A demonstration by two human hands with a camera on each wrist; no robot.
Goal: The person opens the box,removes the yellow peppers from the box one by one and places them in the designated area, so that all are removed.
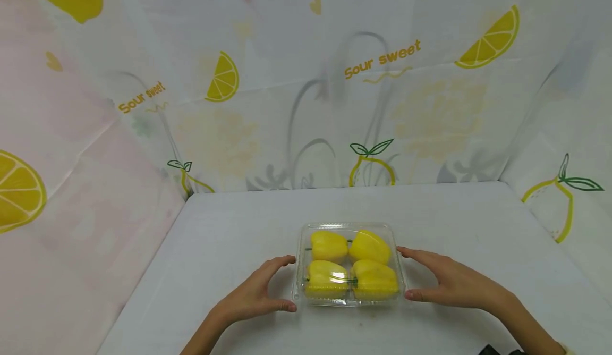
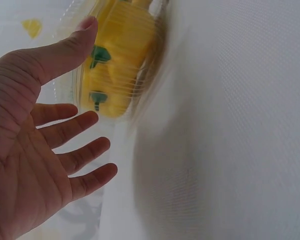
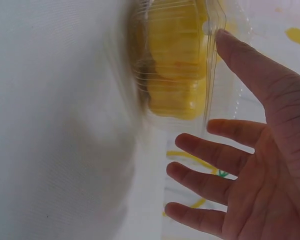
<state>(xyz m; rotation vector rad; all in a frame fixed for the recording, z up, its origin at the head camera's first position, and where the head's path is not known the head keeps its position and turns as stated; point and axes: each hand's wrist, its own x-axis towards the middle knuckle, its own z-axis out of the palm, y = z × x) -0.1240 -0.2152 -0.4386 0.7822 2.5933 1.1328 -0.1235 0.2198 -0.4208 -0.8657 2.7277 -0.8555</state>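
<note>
Clear container of yellow peppers sits mid-width on the tabletop, well in from the far edge. Left hand and right hand flank it, fingers spread; contact unclear. Risk: uneven squeeze could buckle thin plastic.
</note>
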